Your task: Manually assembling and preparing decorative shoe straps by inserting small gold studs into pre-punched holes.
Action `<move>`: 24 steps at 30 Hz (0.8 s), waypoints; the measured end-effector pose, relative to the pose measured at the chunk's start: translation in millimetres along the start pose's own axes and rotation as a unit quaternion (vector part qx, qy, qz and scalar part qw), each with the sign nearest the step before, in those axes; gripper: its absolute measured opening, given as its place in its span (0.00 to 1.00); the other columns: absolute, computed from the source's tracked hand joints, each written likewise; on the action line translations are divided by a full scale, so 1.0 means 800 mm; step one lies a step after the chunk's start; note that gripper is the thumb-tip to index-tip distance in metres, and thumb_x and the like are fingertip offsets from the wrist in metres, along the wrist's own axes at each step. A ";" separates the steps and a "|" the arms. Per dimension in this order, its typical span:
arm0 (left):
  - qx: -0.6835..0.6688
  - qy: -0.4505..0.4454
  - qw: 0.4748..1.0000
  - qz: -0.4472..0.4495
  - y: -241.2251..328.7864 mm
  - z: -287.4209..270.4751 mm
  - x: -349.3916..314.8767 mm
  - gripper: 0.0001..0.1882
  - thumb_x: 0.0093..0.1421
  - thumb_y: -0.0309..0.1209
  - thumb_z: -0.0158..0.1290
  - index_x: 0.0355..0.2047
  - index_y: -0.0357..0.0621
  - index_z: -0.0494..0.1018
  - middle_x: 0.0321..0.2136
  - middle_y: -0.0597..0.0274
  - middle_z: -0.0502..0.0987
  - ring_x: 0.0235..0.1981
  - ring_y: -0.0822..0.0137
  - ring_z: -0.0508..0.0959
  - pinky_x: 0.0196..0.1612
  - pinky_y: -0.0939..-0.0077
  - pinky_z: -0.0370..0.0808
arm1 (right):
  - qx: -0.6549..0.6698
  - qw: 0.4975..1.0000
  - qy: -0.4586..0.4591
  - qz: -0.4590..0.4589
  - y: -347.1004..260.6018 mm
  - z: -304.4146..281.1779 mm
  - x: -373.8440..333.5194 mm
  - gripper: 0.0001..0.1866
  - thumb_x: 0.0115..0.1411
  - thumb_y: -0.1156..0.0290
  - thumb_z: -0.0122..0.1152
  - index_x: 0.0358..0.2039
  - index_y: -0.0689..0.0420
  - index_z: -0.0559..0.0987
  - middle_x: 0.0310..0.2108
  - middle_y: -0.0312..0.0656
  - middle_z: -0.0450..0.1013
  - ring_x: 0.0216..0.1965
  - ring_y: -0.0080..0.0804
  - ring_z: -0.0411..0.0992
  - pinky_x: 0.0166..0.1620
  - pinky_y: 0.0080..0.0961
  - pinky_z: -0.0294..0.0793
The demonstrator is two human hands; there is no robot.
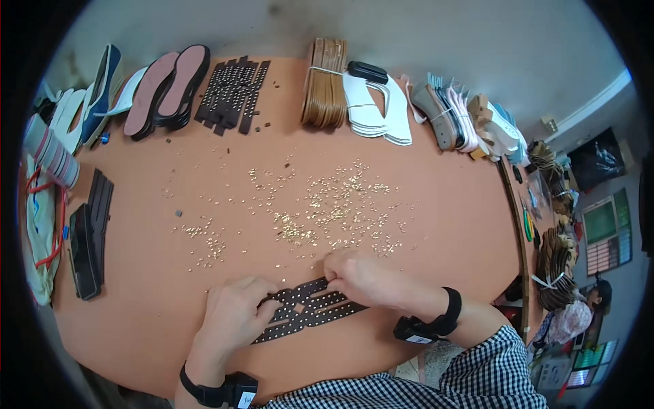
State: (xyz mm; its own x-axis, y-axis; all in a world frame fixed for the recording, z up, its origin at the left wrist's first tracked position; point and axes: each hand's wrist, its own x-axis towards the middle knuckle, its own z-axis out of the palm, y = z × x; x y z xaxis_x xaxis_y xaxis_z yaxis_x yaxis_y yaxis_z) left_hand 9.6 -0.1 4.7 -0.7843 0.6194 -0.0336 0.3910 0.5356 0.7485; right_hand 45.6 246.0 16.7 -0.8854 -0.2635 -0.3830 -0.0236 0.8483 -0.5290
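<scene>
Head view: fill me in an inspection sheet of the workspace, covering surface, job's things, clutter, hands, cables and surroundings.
Surface: orange-brown table, loose pieces across its middle.
Job's things: dark studded strap piece at the near side; small gold studs scattered beyond it.
Clutter: pink-topped soles, dark studded strips, bundled brown strips and white cut pieces along the far edge.
Left hand: fingers at the strap piece's left end; grip unclear.
Right hand: fingers at its upper right edge; grip unclear.
Cables: nothing seen.
Surroundings: wall behind; another person at far right.
</scene>
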 end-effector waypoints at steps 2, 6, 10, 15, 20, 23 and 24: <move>0.000 0.004 1.000 -0.002 0.000 0.000 -0.002 0.08 0.49 0.31 0.60 0.31 0.49 0.78 0.26 0.61 0.78 0.25 0.58 0.78 0.29 0.66 0.74 | 0.002 1.000 -0.014 0.006 -0.011 -0.010 0.003 0.07 0.52 0.74 0.60 0.28 0.61 0.72 0.30 0.48 0.72 0.35 0.48 0.73 0.37 0.39 0.72; -0.004 -0.006 1.000 -0.021 0.001 0.000 0.000 0.08 0.49 0.31 0.60 0.30 0.48 0.78 0.25 0.62 0.78 0.24 0.59 0.78 0.28 0.68 0.74 | -0.038 0.999 -0.013 0.018 -0.006 0.000 0.004 0.07 0.51 0.73 0.61 0.28 0.60 0.72 0.28 0.47 0.72 0.33 0.49 0.73 0.36 0.39 0.73; -0.032 0.012 0.999 -0.016 0.000 0.001 -0.001 0.09 0.46 0.26 0.62 0.30 0.41 0.79 0.20 0.59 0.74 0.20 0.66 0.73 0.25 0.75 0.70 | 0.044 0.991 0.116 -0.039 0.004 0.011 -0.017 0.08 0.55 0.70 0.61 0.30 0.60 0.74 0.27 0.47 0.74 0.31 0.43 0.75 0.34 0.36 0.74; -0.012 -0.002 0.999 -0.042 0.001 -0.003 -0.002 0.08 0.49 0.31 0.61 0.30 0.46 0.79 0.26 0.61 0.79 0.25 0.61 0.79 0.28 0.71 0.74 | 0.064 0.963 0.250 0.078 0.050 -0.006 -0.027 0.08 0.60 0.68 0.59 0.34 0.60 0.78 0.27 0.45 0.75 0.28 0.35 0.76 0.32 0.31 0.74; -0.044 0.002 0.998 -0.039 -0.001 -0.002 -0.001 0.08 0.48 0.30 0.62 0.30 0.45 0.79 0.26 0.61 0.79 0.24 0.62 0.79 0.28 0.73 0.74 | 0.060 0.928 0.354 0.095 0.116 -0.038 -0.010 0.07 0.58 0.73 0.59 0.35 0.62 0.78 0.26 0.45 0.75 0.26 0.31 0.73 0.31 0.27 0.73; -0.041 0.003 0.998 -0.037 0.003 -0.004 0.000 0.08 0.48 0.29 0.62 0.30 0.45 0.79 0.26 0.61 0.79 0.24 0.63 0.79 0.28 0.73 0.74 | 0.077 0.935 0.329 0.110 0.120 -0.046 -0.004 0.05 0.57 0.74 0.57 0.33 0.61 0.78 0.30 0.48 0.76 0.32 0.42 0.76 0.36 0.32 0.75; -0.038 0.002 0.999 -0.037 0.004 -0.005 0.000 0.08 0.48 0.29 0.62 0.30 0.45 0.79 0.26 0.61 0.79 0.24 0.63 0.79 0.28 0.73 0.74 | 0.075 0.939 0.314 0.115 0.118 -0.049 -0.002 0.06 0.57 0.74 0.58 0.33 0.62 0.77 0.30 0.47 0.75 0.30 0.37 0.75 0.35 0.30 0.74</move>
State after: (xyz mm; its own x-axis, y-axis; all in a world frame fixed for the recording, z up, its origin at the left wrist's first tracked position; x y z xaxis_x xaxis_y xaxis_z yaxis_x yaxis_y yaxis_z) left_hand 8.9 -0.6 9.7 -0.8123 0.5765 -0.0884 0.2938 0.5354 0.7919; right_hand 26.2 344.6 -3.1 -0.9592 0.2826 -0.0030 0.2266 0.7628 -0.6056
